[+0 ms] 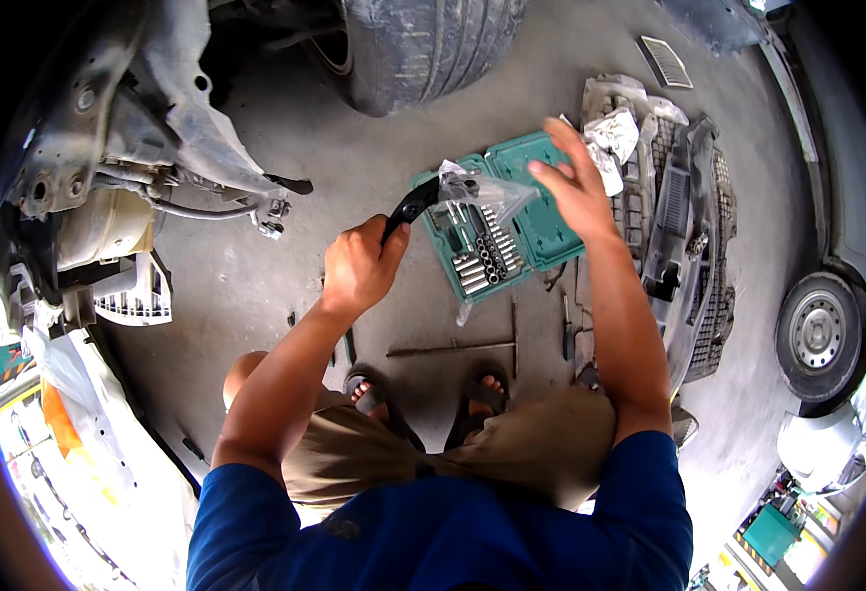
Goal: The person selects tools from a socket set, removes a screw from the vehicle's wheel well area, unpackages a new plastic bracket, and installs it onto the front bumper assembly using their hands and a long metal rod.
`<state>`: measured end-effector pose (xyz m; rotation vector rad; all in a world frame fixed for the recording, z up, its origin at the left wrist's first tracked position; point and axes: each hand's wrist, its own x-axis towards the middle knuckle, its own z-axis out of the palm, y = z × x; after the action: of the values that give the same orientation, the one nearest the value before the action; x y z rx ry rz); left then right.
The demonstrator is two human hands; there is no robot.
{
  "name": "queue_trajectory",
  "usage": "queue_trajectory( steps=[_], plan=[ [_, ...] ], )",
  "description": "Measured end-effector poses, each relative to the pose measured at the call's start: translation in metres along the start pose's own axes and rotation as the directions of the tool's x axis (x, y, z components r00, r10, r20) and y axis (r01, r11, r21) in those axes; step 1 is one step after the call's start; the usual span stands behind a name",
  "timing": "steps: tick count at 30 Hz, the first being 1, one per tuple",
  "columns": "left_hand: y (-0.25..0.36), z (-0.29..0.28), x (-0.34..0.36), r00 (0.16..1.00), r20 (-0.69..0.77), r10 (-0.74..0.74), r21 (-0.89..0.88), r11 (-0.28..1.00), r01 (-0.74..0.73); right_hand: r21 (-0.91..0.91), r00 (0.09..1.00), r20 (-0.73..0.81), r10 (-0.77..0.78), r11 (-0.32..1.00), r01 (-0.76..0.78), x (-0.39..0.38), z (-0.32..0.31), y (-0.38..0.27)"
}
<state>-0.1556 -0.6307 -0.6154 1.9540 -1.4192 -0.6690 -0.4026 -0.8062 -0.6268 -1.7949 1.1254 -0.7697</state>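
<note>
My left hand [356, 266] is closed around a curved black part [415, 203] whose far end is wrapped in a clear plastic bag [482, 192]. My right hand [573, 177] hovers just right of the bag with fingers spread, holding nothing. Both hands are above an open green socket set case [536, 212] lying on the concrete floor, with rows of chrome sockets [482, 258] inside it.
A T-handle wrench [463, 346] lies on the floor by my sandalled feet [423, 389]. A stripped car front [108, 167] stands at left, a tyre [413, 49] ahead. Grey plastic bumper and grille pieces [684, 227] lie at right, with another wheel [822, 335] beyond.
</note>
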Motion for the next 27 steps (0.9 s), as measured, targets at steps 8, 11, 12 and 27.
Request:
queue_trajectory(
  steps=[8, 11, 12, 27],
  plan=[
    [0.02, -0.009, -0.003, 0.994, 0.108, 0.018, 0.157, 0.987, -0.035, 0.042, 0.937, 0.142, -0.319, 0.948, 0.316, -0.008, 0.061, -0.036],
    [0.015, -0.013, -0.002, 0.98, 0.165, -0.111, 0.025, 0.994, 0.108, 0.043, 0.867, 0.055, -0.495, 0.869, 0.493, -0.011, 0.063, -0.034],
    [0.017, -0.015, -0.002, 0.971, 0.194, -0.14, -0.009, 0.989, 0.145, 0.086, 0.859, 0.043, -0.511, 0.858, 0.506, -0.011, 0.063, -0.033],
    [0.011, -0.046, -0.011, 0.996, -0.061, -0.06, -0.064, 0.996, 0.056, -0.154, 0.919, -0.256, 0.3, 0.926, -0.345, -0.016, -0.02, 0.112]
  ],
)
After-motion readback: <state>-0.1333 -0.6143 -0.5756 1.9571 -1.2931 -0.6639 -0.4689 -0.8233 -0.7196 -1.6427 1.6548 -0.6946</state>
